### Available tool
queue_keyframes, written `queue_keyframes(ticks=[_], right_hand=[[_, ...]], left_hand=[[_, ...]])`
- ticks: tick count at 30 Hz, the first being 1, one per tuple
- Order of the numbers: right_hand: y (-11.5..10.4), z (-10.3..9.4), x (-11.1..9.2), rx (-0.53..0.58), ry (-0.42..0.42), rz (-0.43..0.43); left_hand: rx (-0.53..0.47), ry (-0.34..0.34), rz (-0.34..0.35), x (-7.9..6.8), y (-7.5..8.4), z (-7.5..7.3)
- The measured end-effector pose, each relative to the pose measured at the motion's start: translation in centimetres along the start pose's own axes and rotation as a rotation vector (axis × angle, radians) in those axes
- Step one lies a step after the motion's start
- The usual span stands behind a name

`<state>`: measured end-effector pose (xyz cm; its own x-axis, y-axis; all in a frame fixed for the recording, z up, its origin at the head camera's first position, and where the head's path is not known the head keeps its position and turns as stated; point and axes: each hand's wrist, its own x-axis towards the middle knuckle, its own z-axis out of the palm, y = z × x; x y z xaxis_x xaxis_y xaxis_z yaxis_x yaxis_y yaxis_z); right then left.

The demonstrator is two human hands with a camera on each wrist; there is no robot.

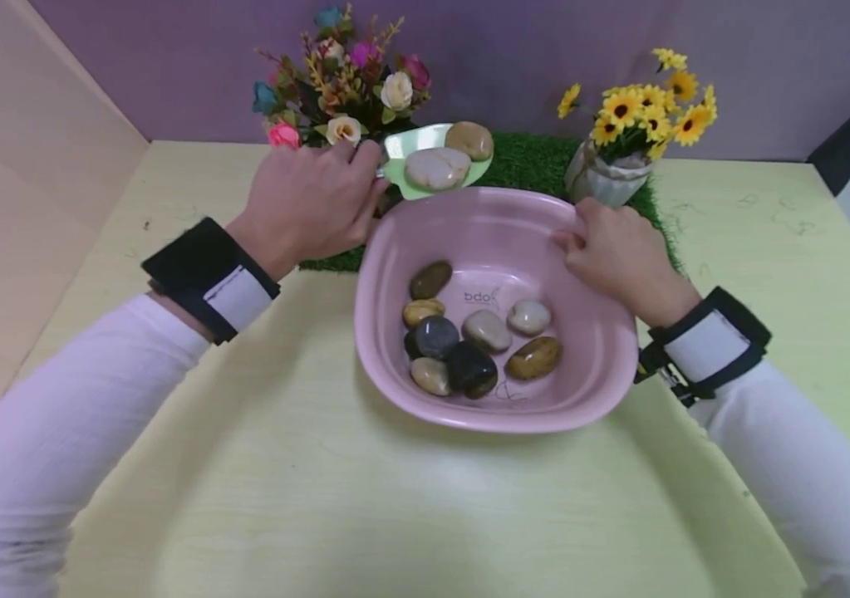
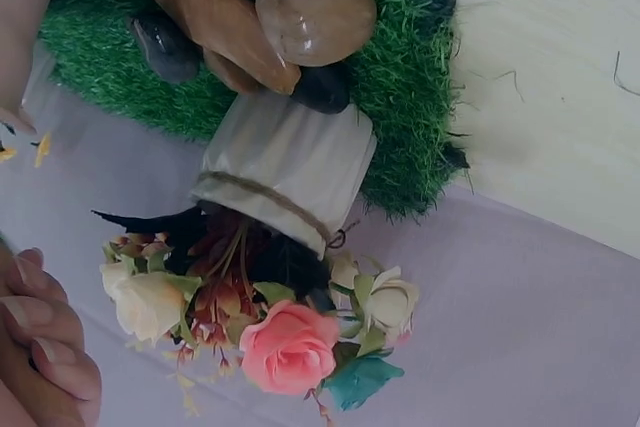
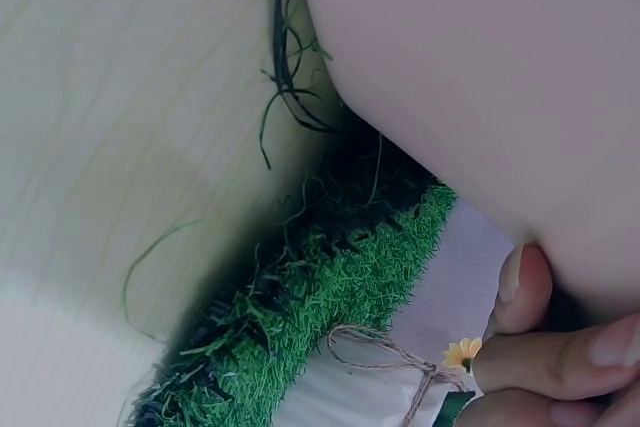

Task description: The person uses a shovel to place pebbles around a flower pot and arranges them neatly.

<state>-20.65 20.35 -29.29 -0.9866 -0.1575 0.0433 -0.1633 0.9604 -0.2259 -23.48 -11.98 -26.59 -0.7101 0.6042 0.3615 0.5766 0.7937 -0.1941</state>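
My left hand [image 1: 312, 199] grips the handle of a light green garden trowel [image 1: 415, 144]. A whitish stone [image 1: 437, 169] and a tan stone [image 1: 469, 140] lie on its blade, just beyond the far rim of a pink basin [image 1: 507, 223]. In the left wrist view, my curled fingers [image 2: 50, 322] wrap a brown handle [image 2: 30, 387]. My right hand [image 1: 622, 253] holds the basin by its far right rim, thumb inside. Several smooth stones, among them a black stone [image 1: 472, 365] and a brown stone [image 1: 534, 358], sit on the basin's floor.
Behind the basin lies an artificial grass mat [image 1: 540, 158]. It bears a mixed bouquet [image 1: 346, 91] and a white pot [image 1: 604, 176] of yellow flowers. Several more stones, including a brown stone [image 2: 315, 12], rest on the mat. A purple wall [image 1: 514, 58] stands behind the table [image 1: 245, 498].
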Motion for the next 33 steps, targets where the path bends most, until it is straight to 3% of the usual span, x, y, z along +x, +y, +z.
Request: queue_keyframes(ticks=[6, 11, 25, 29, 33], right_hand=[[0.1, 0.0, 0.0, -0.007, -0.001, -0.002], [0.0, 0.0, 0.0, -0.002, -0.007, 0.003], [0.1, 0.0, 0.0, -0.005, -0.012, 0.013], [0.0, 0.1, 0.0, 0.003, -0.012, 0.009], [0.0, 0.1, 0.0, 0.007, -0.012, 0.011]], left_hand=[[-0.004, -0.021, -0.037, 0.1, 0.1, 0.1], [-0.017, -0.087, -0.078, 0.3, 0.0, 0.0], [0.012, -0.186, -0.117, 1.6, 0.0, 0.5], [0.007, -0.235, -0.137, 1.7, 0.0, 0.6], [-0.012, -0.241, -0.133, 1.5, -0.1, 1.0]])
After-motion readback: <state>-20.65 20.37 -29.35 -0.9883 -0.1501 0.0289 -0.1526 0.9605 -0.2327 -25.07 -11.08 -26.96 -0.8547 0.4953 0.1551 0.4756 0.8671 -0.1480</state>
